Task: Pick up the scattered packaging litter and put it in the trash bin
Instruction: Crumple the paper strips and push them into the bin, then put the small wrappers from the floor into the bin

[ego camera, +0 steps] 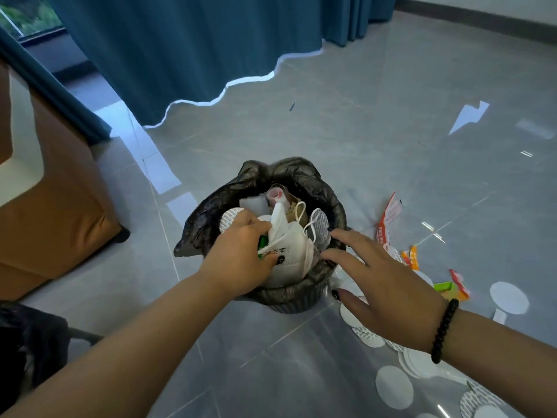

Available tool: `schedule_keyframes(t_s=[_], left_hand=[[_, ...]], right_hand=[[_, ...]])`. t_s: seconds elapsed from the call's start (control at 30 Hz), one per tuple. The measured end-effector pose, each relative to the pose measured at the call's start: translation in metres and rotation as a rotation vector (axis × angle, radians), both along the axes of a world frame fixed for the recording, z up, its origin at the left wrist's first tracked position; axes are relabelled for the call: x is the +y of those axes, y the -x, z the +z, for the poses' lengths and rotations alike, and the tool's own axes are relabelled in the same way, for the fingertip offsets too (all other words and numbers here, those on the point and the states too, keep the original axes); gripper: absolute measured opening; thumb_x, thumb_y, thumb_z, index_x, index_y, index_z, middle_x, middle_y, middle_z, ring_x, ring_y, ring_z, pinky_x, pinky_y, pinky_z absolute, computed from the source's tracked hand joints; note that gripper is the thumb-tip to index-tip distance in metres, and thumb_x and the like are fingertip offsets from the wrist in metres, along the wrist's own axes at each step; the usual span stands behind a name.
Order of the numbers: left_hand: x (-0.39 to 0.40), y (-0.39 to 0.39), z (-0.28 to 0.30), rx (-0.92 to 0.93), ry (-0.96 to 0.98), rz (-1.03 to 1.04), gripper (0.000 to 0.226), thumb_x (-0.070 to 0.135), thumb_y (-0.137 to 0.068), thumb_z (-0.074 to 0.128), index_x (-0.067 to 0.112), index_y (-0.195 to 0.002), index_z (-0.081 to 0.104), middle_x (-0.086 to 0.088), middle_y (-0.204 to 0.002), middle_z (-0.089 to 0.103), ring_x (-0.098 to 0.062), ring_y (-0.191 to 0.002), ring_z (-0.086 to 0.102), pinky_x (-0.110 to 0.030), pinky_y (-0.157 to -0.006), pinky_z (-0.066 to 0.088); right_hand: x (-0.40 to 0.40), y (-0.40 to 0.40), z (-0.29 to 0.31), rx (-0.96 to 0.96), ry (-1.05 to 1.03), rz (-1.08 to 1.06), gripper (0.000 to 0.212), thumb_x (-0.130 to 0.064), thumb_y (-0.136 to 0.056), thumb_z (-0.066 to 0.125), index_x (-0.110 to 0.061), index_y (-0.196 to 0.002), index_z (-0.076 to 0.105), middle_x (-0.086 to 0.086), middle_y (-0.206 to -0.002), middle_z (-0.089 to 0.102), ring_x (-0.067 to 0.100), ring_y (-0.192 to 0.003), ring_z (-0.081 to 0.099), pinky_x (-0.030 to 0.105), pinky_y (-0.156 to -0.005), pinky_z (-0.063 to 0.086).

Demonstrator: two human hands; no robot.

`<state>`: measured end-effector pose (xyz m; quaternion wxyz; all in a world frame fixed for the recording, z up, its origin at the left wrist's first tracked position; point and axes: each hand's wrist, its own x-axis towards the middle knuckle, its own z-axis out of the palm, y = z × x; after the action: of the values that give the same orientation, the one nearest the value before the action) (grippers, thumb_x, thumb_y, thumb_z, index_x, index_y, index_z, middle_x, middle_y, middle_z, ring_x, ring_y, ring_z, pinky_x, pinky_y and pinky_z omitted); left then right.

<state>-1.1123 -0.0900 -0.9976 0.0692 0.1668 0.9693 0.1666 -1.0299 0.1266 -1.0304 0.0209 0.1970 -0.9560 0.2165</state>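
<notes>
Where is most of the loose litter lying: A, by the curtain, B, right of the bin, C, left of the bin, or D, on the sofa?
B: the white discs and orange wrappers lie on the floor right of the bin, by the right hand.

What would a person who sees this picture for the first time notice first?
The eye goes first to the trash bin in the middle, lined with black plastic and full of white wrappings, where the left hand presses litter in. The right hand hovers open at its rim. White round seals and orange wrappers lie scattered on the grey floor to the right.
</notes>
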Motion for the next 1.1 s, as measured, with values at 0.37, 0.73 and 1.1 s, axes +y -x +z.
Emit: schedule_keyframes(t_s=[0.37, 0.73, 1.1], left_hand=[[0.005, 0.005, -0.009, 0.099, 0.42, 0.1, 0.049, 0.041, -0.089, 0.057, 0.015, -0.126, 0.036, -0.005, -0.117, 0.058, -0.023, -0.114, 0.049, -0.036, -0.09, 0.036], [0.003, -0.008, 0.019, 0.153, 0.172, 0.122, 0.076, 0.039, -0.084, 0.066, 0.016, -0.147, 0.031, 0.0, -0.157, 0.026, -0.017, -0.146, 0.017, -0.039, -0.118, 0.02], [0.085, -0.067, -0.018, 0.219, -0.337, -0.564, 0.037, 0.013, -0.082, 0.066, 0.023, -0.117, 0.059, -0.002, -0.136, 0.053, -0.02, -0.133, 0.044, -0.053, -0.108, 0.035]], right_hand=[[0.003, 0.003, -0.011, 0.025, -0.002, -0.006, 0.067, -0.025, -0.074, 0.076, -0.031, -0.13, 0.041, 0.003, -0.145, 0.037, 0.029, -0.128, 0.047, 0.022, -0.088, 0.039], [0.021, -0.017, -0.012, 0.058, 0.247, -0.087, 0.064, -0.015, -0.077, 0.07, -0.034, -0.131, 0.041, -0.004, -0.155, 0.017, 0.005, -0.123, 0.043, 0.013, -0.089, 0.042], [0.08, -0.07, -0.058, -0.184, 0.198, -0.482, 0.056, -0.013, -0.077, 0.072, -0.024, -0.126, 0.046, -0.004, -0.151, 0.012, 0.024, -0.116, 0.052, 0.021, -0.084, 0.039]])
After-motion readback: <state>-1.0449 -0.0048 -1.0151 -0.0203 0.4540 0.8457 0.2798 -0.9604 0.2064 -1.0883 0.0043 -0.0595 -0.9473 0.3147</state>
